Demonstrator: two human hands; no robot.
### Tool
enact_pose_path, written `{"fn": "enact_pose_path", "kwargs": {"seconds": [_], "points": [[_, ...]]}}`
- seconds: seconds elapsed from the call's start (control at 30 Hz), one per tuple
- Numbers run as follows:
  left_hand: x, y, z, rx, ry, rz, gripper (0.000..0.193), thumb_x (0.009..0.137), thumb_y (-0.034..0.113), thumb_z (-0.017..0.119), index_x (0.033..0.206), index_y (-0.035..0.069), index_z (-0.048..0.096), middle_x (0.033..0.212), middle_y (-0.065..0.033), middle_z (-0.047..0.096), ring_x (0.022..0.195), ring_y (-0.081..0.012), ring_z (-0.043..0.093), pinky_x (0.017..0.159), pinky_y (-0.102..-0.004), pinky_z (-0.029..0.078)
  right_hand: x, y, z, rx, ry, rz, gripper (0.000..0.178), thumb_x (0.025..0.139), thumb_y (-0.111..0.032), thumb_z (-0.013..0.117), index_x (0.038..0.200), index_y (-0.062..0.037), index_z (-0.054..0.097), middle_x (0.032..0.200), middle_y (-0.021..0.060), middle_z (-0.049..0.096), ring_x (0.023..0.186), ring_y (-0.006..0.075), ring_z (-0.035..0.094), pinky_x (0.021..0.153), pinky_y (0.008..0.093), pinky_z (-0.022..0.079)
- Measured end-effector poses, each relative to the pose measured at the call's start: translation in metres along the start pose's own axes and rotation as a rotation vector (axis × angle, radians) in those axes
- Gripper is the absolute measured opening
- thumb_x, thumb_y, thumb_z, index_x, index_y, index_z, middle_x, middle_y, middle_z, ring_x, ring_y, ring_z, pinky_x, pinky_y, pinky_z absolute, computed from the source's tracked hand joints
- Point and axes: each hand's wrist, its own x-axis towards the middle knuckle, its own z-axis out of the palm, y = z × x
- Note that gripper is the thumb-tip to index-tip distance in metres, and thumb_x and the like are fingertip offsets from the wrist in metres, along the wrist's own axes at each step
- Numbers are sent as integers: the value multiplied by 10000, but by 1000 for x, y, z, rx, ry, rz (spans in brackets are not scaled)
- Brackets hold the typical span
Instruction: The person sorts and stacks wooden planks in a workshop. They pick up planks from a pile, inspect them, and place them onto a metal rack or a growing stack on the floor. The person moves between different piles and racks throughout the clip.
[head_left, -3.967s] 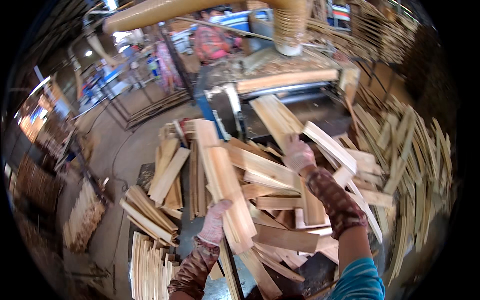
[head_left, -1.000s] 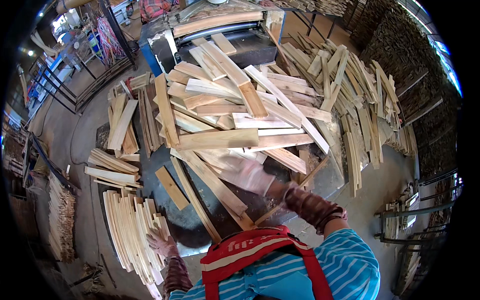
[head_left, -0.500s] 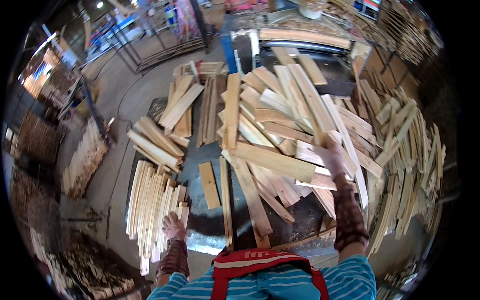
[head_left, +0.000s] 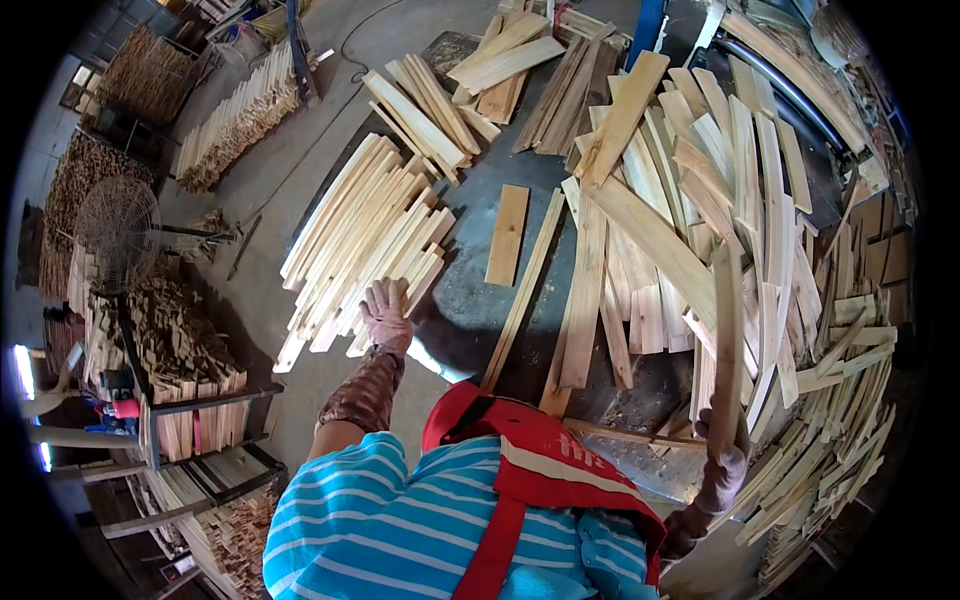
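My gloved left hand (head_left: 386, 316) lies with fingers stretched out on the near ends of a stack of pale wooden slats (head_left: 365, 235). It grips nothing. My right hand (head_left: 722, 455), low on the right beside my body, is closed round the near end of a long wooden board (head_left: 728, 345). The board points away from me, over the right side of a loose, crisscrossed pile of boards (head_left: 640, 230). Between the stack and the pile lie a short flat board (head_left: 507, 235) and a long narrow strip (head_left: 525, 290) on the dark table (head_left: 455, 320).
Behind the stack is a smaller bundle of slats (head_left: 425, 105). A machine with a metal roller (head_left: 780, 90) stands at the far right. More boards (head_left: 840, 400) are heaped to my right. A wire-caged fan (head_left: 117, 222) and stacked wood (head_left: 170, 340) stand at left.
The view has swung to the left. My right hand has drawn back from the pile toward my body, now with a board in it. My left hand stays on the slat stack, its fingers straighter.
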Motion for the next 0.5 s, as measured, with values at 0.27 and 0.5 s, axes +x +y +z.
{"fn": "enact_pose_path", "kwargs": {"seconds": [0.27, 0.5], "points": [[-11, -3, -2, 7, 88, 267, 463, 934, 154, 560, 1396, 146, 536, 1593, -181, 364, 1492, -401, 299, 1224, -572, 208, 37, 4, 47, -78, -358, 84, 1031, 688, -483, 836, 1449, 114, 476, 1187, 150, 686, 1039, 200, 646, 926, 322, 515], [-12, 21, -17, -572, 159, 89, 268, 870, 38, 647, 1125, 120, 658, 996, -123, 676, 923, -314, 674, 819, -403, 536, 59, -9, 70, -467, -567, -1, 664, 774, -214, 775, 1353, 59, 600, 1279, 160, 655, 1118, 241, 641, 1023, 332, 480]]}}
